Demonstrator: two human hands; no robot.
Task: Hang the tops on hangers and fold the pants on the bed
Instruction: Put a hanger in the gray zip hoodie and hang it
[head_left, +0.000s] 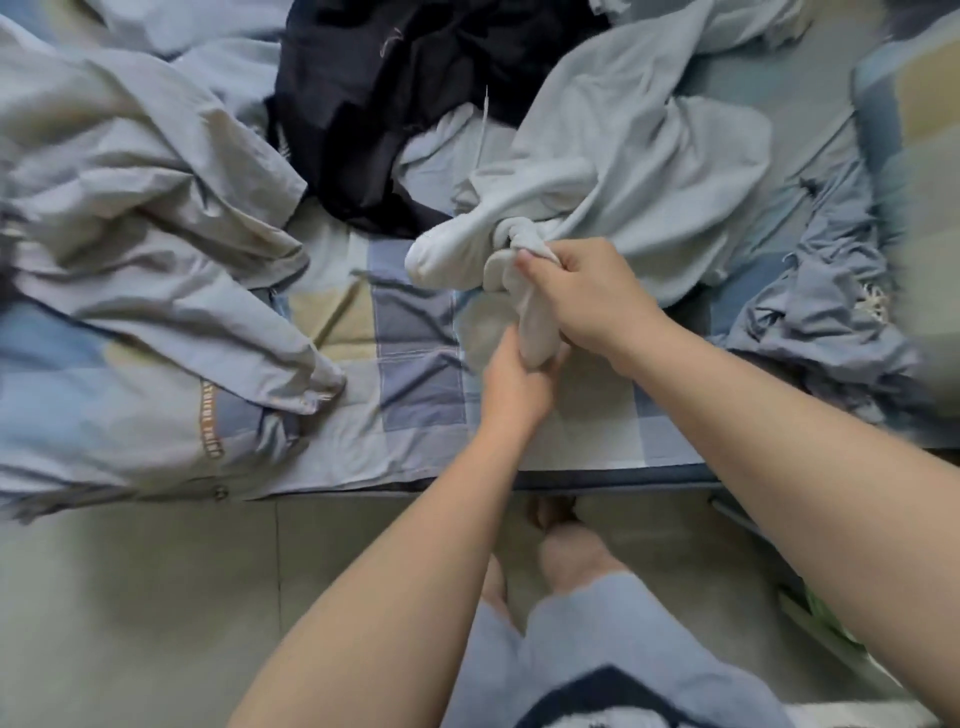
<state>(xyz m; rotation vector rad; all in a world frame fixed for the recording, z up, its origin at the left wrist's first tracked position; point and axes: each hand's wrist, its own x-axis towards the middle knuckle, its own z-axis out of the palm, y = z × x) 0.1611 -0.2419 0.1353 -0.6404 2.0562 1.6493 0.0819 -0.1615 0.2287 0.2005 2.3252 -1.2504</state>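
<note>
Tops (140, 208) and dark clothes (363, 114) lying crumpled on the bed (415, 395), none hung or folded yet, left hand (511, 384) and right hand (587, 296) squeezing a knotted pale top (623, 171) near the bed's front edge.

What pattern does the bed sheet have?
The sheet is checked in blue, beige and white squares, seen in the head view.
</note>
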